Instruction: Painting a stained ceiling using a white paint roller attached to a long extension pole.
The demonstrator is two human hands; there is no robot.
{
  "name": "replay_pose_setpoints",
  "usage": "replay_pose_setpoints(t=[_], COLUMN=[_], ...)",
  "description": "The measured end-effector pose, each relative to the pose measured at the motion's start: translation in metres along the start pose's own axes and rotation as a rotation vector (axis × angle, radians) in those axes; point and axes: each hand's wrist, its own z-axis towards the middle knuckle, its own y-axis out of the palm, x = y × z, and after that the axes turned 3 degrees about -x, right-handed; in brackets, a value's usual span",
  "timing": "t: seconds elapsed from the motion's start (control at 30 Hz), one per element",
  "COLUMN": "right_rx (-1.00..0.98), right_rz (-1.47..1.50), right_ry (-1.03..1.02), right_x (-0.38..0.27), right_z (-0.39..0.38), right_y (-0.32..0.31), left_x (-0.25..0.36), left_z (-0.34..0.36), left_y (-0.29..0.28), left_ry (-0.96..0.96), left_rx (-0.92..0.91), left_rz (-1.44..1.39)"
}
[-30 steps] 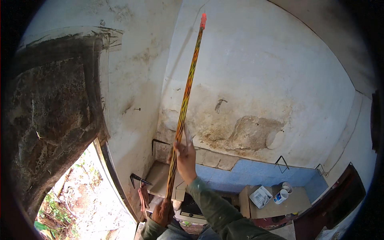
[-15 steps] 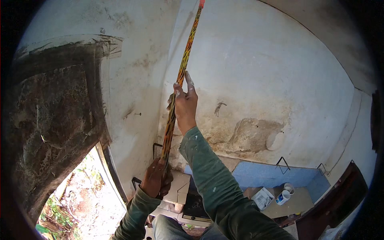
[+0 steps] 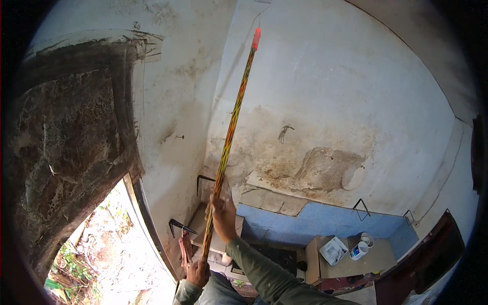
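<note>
A long pole (image 3: 235, 114) with a yellow, orange and black pattern slants up in front of the wall. It ends in a red handle (image 3: 256, 39), from which a thin bent wire runs toward the top edge, like the frame of a paint roller; its head is cut off at the upper rim. My right hand (image 3: 223, 218) is closed around the lower part of the pole, its fingers slightly blurred. Below it my left hand (image 3: 198, 273) grips the pole near its bottom end.
The stained white wall (image 3: 325, 86) has a peeled patch (image 3: 325, 168) above blue tiles (image 3: 325, 223). A counter (image 3: 351, 267) holds a white tray (image 3: 333, 251) and a white tub (image 3: 359, 250). Black brackets (image 3: 180, 227) jut from the walls. A doorway (image 3: 122, 244) opens at left.
Both hands and the pole have come down; the red handle at its top now shows fully. My right hand has dropped from mid-picture, nearer to my left hand.
</note>
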Motion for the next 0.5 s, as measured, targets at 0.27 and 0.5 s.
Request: replay_pose_setpoints(t=[0.27,0.5], right_rx=[0.033,-0.024], right_rz=[-0.282,-0.161], right_ry=[0.064,0.063], right_x=[0.055,0.013], right_z=[-0.079,-0.035], right_y=[-0.015,-0.008], left_x=[-0.004,-0.090], left_z=[-0.060,-0.020], left_y=[-0.001,-0.002], left_ry=[-0.303,0.381], left_rx=[-0.124,0.071], left_rz=[0.527,0.300])
